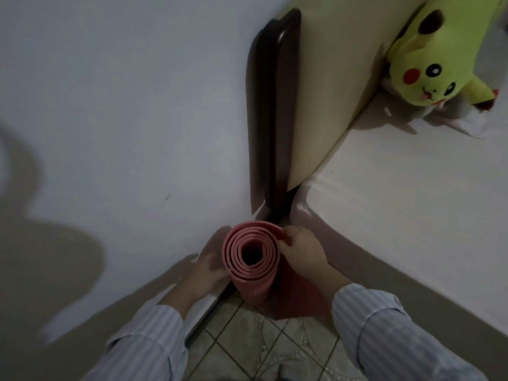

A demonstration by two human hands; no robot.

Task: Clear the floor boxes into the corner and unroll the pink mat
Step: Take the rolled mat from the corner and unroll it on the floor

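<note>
A rolled pink mat (254,270) stands upright on the tiled floor in the narrow gap between the wall and the bed. I look straight down into its spiral end. My left hand (204,273) presses against the roll's left side. My right hand (302,250) grips the right side, fingers pinching the loose outer edge near the top. A flap of the mat hangs loose below my right wrist. No floor boxes are in view.
A white wall (123,119) fills the left. The bed (412,202) with a cream headboard (324,105) and dark wooden frame (270,111) blocks the right. A yellow plush toy (439,64) lies on the bed. Tiled floor (261,350) shows below.
</note>
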